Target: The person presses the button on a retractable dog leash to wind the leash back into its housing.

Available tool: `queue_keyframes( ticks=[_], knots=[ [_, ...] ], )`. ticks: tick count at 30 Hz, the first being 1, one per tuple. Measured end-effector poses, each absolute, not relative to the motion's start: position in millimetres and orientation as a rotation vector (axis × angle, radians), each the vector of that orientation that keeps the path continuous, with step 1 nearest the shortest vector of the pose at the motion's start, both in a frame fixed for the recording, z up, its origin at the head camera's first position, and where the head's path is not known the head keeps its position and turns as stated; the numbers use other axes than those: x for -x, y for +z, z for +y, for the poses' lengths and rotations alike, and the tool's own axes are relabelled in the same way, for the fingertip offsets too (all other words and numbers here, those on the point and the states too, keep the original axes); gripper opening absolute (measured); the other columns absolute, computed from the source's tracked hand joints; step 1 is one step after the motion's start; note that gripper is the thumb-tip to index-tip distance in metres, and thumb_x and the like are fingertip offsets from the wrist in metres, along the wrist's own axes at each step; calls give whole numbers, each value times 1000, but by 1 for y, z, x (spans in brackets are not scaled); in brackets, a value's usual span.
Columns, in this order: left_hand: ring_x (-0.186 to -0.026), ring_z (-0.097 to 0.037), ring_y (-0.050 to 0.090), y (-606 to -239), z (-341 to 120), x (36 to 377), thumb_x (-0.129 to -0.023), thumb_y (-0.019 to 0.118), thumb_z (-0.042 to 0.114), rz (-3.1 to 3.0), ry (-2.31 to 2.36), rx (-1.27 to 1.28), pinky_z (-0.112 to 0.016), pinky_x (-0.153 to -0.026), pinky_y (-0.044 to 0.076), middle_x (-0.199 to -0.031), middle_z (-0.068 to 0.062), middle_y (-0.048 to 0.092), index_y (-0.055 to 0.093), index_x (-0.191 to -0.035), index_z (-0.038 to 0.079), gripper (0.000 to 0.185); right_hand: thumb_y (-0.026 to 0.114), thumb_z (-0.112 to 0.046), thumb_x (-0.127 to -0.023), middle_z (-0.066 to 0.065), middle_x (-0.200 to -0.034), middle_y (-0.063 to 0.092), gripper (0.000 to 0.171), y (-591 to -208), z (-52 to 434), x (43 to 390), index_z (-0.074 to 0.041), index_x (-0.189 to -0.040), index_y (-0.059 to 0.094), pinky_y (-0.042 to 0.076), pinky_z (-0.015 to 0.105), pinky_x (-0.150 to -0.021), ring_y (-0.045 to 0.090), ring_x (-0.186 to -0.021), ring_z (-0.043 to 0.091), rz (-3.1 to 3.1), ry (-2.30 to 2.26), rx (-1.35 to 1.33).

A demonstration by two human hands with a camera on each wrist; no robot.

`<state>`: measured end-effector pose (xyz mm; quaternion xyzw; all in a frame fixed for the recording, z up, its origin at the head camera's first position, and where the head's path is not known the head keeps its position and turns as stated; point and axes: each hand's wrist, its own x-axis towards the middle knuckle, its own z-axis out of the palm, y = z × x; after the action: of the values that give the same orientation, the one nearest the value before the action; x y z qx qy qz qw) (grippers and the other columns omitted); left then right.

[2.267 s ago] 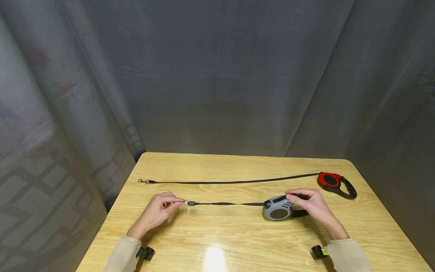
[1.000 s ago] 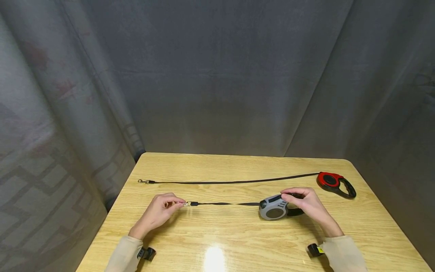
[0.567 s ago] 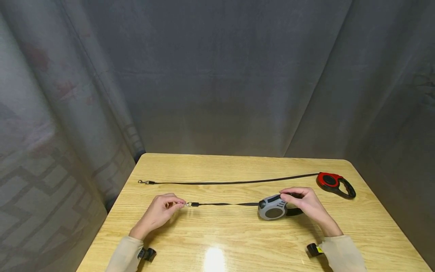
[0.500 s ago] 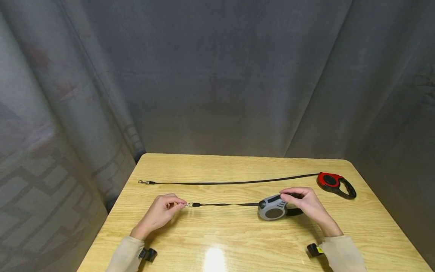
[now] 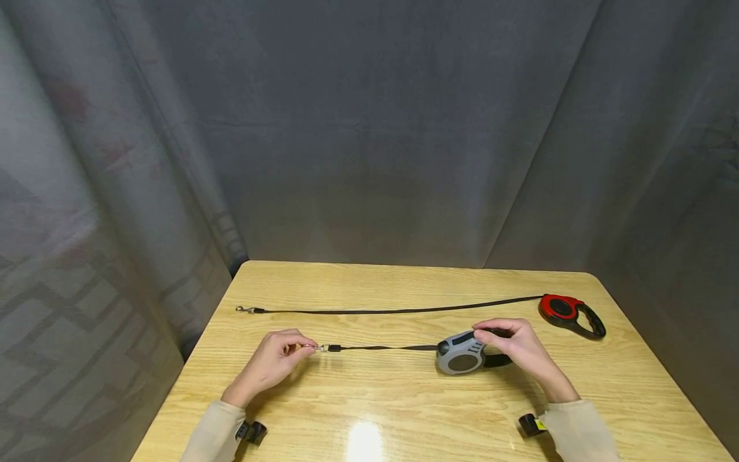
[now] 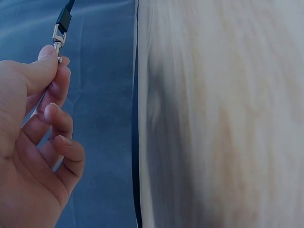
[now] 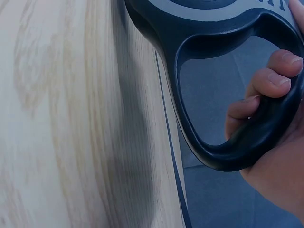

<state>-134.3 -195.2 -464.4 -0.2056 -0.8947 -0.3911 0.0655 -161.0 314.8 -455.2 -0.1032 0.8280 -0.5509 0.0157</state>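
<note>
Grey curtains [image 5: 369, 128] hung all around a light wooden table [image 5: 404, 410], with a glare spot near the front edge. From the head camera, the left hand [image 5: 271, 362] pinched the metal clip [image 5: 319, 348] of a leash between thumb and fingertips, other fingers curled in. The black strap [image 5: 383, 348] ran straight from there to the grey leash case [image 5: 460, 353], lying on the table a bit right of centre. The right hand [image 5: 516, 346] was curled around its dark handle, which it mostly covered, so the handle was hard to see. Behind them a red leash [image 5: 568, 311] sat near the right edge, its strap [image 5: 398, 310] pulled out across the table to a clip [image 5: 245, 309] at the far left, well apart from both hands.

Left wrist cam: thumb [image 6: 40, 71] and forefinger squeezed the silver clip [image 6: 58, 40]; the strap got cut off at the top edge. The table was blurry here.

Right wrist cam: fingers [image 7: 266, 83] wrapped through the black handle loop [image 7: 228, 137], only the tips showing. The case itself was cropped at the top.
</note>
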Motion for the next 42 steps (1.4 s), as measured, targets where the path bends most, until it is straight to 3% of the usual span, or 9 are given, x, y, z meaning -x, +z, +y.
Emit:
queue_keyframes(
  ticks=[16,25,42],
  knots=[
    [-65,2,49,-465,-192,135,-95,81,18,-2720,-1166,635,-21,-59,44,-80,14,69,84,-99,25,9,80,-13,-96,-21,-103,78,25,-453,312,160,4,-114,80,56,21,-81,69,-97,-4,2557,-1720,309],
    [-67,2,51,-466,-188,137,-96,80,20,-2717,-1181,660,-21,-60,46,-82,12,71,84,-99,24,7,79,-12,-96,-4,-109,81,26,-453,309,160,4,-116,79,57,21,-83,70,-98,-2,2524,-1733,353],
    [-66,1,50,-464,-184,139,-97,79,21,-2735,-1188,663,-21,-60,45,-83,18,69,83,-98,26,7,78,-11,-97,-16,-105,79,28,-456,306,159,9,-116,77,56,20,-83,70,-98,-1,2495,-1756,385]
  ],
)
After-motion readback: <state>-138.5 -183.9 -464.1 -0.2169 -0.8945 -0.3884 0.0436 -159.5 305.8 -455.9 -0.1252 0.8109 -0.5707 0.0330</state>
